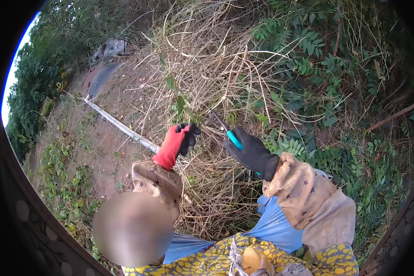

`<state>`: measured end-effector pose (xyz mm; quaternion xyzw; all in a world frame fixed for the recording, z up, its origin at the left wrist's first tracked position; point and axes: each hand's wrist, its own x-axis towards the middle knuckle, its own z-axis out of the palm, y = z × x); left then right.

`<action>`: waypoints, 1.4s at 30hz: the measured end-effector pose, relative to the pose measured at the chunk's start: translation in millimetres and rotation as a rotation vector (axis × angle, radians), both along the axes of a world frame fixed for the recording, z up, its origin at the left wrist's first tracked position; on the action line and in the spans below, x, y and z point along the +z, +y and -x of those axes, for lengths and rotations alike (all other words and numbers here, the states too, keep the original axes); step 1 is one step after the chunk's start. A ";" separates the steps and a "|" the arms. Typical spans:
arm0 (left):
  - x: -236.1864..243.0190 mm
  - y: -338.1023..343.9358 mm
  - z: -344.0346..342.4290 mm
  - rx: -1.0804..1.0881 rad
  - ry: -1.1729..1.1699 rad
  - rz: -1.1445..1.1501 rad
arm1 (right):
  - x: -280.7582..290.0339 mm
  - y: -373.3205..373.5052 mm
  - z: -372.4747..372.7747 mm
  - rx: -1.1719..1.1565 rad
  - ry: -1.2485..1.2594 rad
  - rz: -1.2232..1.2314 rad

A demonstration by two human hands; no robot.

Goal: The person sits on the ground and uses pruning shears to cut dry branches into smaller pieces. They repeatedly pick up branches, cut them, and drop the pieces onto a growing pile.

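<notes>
My left hand, in a red glove with black fingers, is closed around the lower end of a green leafy stem. Long leaves on that stem stick up past my fingers. My right hand, in a black glove, grips pruning shears by their teal handles. The dark blades point up and left, toward the stem end by my left fingers; whether they touch it, I cannot tell. Behind and below both hands lies a tangled heap of dry tan stems.
Leafy green plants grow thickly on the right, where a bare brown branch juts in. A pale pole lies slantwise across the dirt slope at left. Blue cloth and a yellow patterned garment are at my front.
</notes>
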<state>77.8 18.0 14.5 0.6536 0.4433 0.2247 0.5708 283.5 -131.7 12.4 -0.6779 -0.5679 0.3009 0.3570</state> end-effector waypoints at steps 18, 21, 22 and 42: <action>-15.6 -104.3 65.5 0.061 -0.133 0.325 | -49.0 39.1 35.4 0.288 0.478 0.340; -15.5 -101.7 61.9 0.040 -0.095 0.311 | -63.1 52.9 34.6 0.339 0.539 0.309; -15.5 -101.4 62.8 0.038 -0.074 0.306 | -57.9 54.9 40.1 0.281 0.569 0.301; -51.2 -97.8 136.5 0.234 -0.113 0.315 | -36.1 35.8 59.7 0.118 0.561 0.444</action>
